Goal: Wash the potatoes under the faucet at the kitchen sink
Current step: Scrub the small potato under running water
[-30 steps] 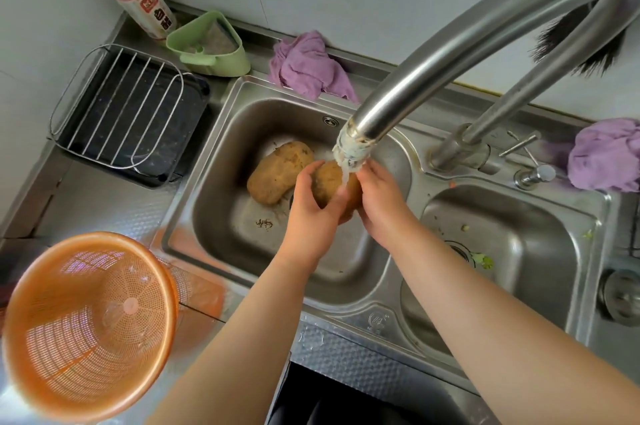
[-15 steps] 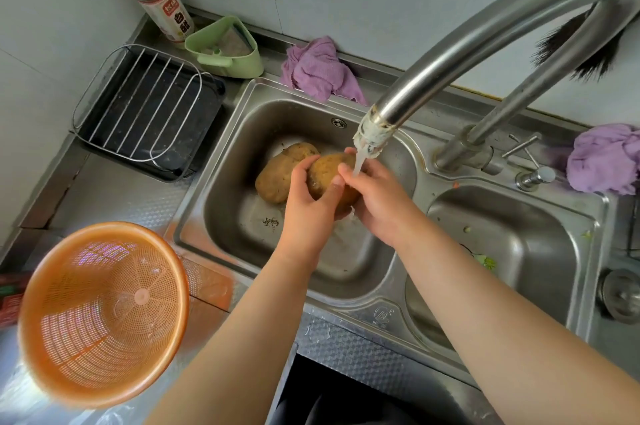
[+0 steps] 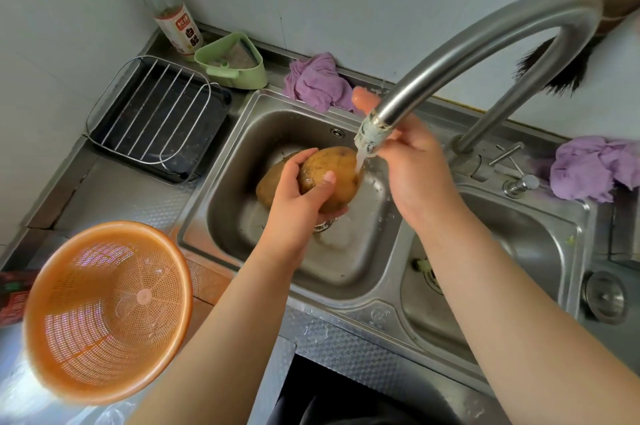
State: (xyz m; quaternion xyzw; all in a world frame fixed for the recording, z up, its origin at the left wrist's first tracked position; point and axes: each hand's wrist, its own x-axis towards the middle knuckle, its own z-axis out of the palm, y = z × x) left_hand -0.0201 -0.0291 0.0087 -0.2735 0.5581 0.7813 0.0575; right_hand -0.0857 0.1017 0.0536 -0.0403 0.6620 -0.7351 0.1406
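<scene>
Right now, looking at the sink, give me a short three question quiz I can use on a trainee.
1. True or false: the left hand grips the potato under the running water.
2. Multiple choice: where is the right hand? A) inside the orange colander B) up at the faucet spout C) on the purple cloth
3. Fill in: a second potato lies in the ____ basin of the sink, behind the left hand.

Key: 1 true; 2 B; 3 left.
</scene>
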